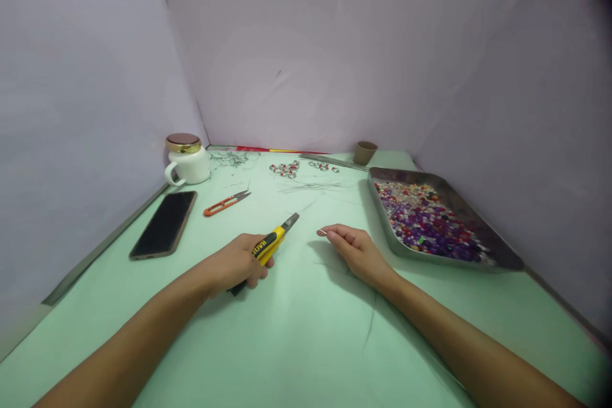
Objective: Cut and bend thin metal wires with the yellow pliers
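Observation:
Yellow-and-black pliers [269,245] are gripped in my left hand [241,262], their metal jaws pointing up and to the right above the green table [287,344]. My right hand [356,252] pinches a thin piece of wire [324,232] between thumb and fingertips, a short way right of the jaws and not touching them. Beyond both hands, small wire rings with red and clear beads [285,169] lie in two clusters. Loose thin wires [313,186] are spread just in front of them.
Orange thread snips [225,203], a phone [165,224] and a lidded white mug [189,166] stand or lie at the left. A metal tray [396,243] of mixed beads sits at the right, with a small brown cup [365,153] behind it. Wire scraps [234,158] lie near the mug.

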Motion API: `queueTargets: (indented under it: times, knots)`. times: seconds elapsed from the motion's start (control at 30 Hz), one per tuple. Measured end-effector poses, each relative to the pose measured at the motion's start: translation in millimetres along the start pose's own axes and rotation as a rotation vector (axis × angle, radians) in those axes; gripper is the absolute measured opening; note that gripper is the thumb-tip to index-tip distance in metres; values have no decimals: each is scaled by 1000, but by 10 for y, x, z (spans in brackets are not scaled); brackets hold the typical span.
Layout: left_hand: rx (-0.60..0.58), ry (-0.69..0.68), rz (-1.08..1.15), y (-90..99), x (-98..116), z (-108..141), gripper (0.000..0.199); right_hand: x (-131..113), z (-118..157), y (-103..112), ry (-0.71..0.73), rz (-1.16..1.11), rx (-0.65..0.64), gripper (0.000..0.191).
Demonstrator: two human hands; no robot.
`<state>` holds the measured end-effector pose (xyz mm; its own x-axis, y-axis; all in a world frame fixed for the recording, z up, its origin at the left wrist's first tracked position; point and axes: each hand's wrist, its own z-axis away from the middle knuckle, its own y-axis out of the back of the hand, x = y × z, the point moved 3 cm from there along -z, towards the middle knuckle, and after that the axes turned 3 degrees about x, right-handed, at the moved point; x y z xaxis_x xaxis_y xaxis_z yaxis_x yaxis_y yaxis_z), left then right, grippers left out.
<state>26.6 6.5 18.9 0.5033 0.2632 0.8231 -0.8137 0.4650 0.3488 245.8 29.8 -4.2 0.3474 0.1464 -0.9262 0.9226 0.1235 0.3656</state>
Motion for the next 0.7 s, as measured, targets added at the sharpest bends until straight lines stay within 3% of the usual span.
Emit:
queueTargets:
  times: [0.7]
  knots:
    - [-11, -7, -71, -17, 2, 1, 27, 30, 4, 4, 12, -8, -2, 30]
